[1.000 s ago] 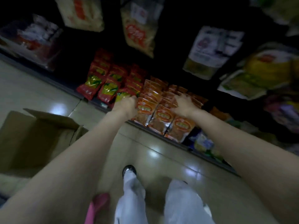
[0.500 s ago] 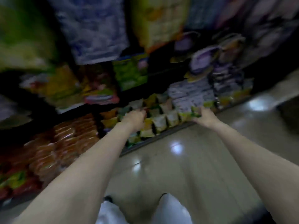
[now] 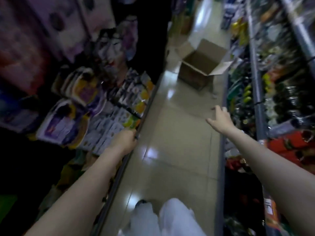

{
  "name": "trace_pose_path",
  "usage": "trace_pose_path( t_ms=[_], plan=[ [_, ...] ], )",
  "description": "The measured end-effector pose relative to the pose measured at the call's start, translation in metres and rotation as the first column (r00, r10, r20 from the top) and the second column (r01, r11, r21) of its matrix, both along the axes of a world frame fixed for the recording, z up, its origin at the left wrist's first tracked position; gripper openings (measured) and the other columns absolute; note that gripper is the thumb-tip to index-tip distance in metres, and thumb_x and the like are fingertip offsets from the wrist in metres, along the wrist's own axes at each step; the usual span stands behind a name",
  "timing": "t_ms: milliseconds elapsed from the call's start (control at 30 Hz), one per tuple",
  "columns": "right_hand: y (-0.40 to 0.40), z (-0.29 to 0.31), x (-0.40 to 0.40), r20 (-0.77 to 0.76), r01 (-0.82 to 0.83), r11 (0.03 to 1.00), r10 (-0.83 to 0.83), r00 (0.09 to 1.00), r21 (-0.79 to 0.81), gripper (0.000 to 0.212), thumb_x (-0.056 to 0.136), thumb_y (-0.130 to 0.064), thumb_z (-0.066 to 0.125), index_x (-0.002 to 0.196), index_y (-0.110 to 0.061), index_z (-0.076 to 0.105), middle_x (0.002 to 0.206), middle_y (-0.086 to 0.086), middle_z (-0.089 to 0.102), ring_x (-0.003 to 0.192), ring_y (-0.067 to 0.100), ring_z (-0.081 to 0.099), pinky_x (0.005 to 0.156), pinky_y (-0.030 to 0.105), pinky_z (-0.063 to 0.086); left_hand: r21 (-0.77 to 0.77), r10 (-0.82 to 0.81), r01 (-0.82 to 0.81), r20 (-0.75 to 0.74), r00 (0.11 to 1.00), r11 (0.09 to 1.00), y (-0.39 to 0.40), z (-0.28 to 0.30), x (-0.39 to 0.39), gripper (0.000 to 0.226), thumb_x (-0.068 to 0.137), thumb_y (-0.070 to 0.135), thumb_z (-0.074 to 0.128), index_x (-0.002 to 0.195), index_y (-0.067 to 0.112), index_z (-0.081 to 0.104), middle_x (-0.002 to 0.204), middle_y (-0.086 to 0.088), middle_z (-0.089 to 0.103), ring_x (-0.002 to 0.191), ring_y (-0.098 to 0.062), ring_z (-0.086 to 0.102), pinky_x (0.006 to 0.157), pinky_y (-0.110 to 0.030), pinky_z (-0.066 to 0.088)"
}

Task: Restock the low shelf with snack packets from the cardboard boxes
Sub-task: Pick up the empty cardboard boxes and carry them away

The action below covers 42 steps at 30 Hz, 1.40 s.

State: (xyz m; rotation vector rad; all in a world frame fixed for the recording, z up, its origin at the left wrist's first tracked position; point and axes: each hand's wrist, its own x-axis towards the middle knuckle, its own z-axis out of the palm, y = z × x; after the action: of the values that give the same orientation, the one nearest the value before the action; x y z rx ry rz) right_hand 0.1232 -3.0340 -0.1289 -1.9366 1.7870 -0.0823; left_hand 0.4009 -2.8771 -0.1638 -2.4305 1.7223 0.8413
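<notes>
Left hand (image 3: 125, 141) sits at the front edge of the low shelf (image 3: 119, 167), fingers curled over the metal rail; whether it grips the rail or a packet, cannot tell, view is blurred; right hand (image 3: 219, 119) is held out over the aisle with fingers spread and relaxed, holding nothing, close to the opposite shelf edge (image 3: 221, 150) but not plainly touching it.

Just beyond the left hand, glossy snack packets (image 3: 109, 126) in white, grey and yellow-green stand in tight tilted rows on the low shelf, their fronts touching the rail; larger flat purple and yellow bags (image 3: 63, 123) lie further left, overlapping.

Cardboard box (image 3: 201, 65) stands on the floor far up the aisle, well apart from both hands, nearer the right-hand shelving; brown, matte, rectangular, top flaps folded outward, inside dark, contents cannot be seen.

Floor (image 3: 179, 142) is shiny beige tile with light glare spots; right side has grey metal shelf rails and shiny dark wrapped goods, with red packets (image 3: 289, 147) near the right forearm; white trouser legs (image 3: 170, 218) show at the bottom.
</notes>
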Motion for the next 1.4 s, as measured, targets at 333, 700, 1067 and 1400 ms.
trace_pose_path(
  t_ms=[333, 700, 1067, 1400],
  plan=[
    [-0.232, 0.006, -0.084, 0.168, 0.242, 0.966, -0.225, 0.960, -0.090, 0.034, 0.090, -0.027, 0.058, 0.118, -0.009, 0.051, 0.129, 0.014, 0.035, 0.123, 0.032, 0.034, 0.106, 0.041, 0.034, -0.335, -0.194, 0.199, 0.049, 0.980, 0.921, -0.333, 0.022, -0.071, 0.031, 0.090, 0.015, 0.050, 0.120, 0.009, 0.055, 0.127, -0.013, 0.045, 0.119, -0.032, 0.042, 0.094, -0.039, 0.038],
    [-0.569, -0.080, -0.082, 0.107, 0.190, 0.969, -0.208, 0.972, 0.158, 0.043, 0.089, -0.039, 0.058, 0.123, -0.014, 0.049, 0.136, 0.011, 0.033, 0.131, 0.030, 0.026, 0.105, 0.037, 0.028, -0.104, -0.197, 0.199, 0.034, 0.980, 0.974, -0.687, -0.067, -0.112, 0.037, 0.090, 0.023, 0.053, 0.126, 0.015, 0.050, 0.136, -0.011, 0.036, 0.125, -0.032, 0.036, 0.101, -0.042, 0.034],
    [-0.864, -0.319, -0.077, 0.032, 0.309, 0.870, -0.347, 0.937, 0.384, 0.067, 0.085, -0.042, 0.064, 0.139, -0.017, 0.032, 0.148, 0.015, 0.020, 0.139, 0.038, 0.017, 0.114, 0.045, 0.022, 0.080, -0.005, 0.015, -0.129, 0.992, 0.997, -0.960, -0.276, -0.125, 0.049, 0.090, 0.017, 0.053, 0.135, 0.008, 0.038, 0.138, -0.019, 0.036, 0.122, -0.037, 0.044, 0.100, -0.039, 0.037],
    [-0.961, -0.460, -0.089, 0.111, 0.550, 0.639, -0.700, 0.705, 0.538, 0.083, 0.087, -0.018, 0.066, 0.150, -0.028, 0.013, 0.156, 0.014, 0.005, 0.141, 0.033, 0.021, 0.112, 0.037, 0.025, 0.067, -0.003, 0.014, -0.170, 0.985, 0.998, -1.033, -0.394, -0.165, 0.063, 0.086, 0.019, 0.057, 0.143, 0.025, 0.030, 0.149, -0.012, 0.025, 0.129, -0.036, 0.037, 0.106, -0.045, 0.034]
  ],
)
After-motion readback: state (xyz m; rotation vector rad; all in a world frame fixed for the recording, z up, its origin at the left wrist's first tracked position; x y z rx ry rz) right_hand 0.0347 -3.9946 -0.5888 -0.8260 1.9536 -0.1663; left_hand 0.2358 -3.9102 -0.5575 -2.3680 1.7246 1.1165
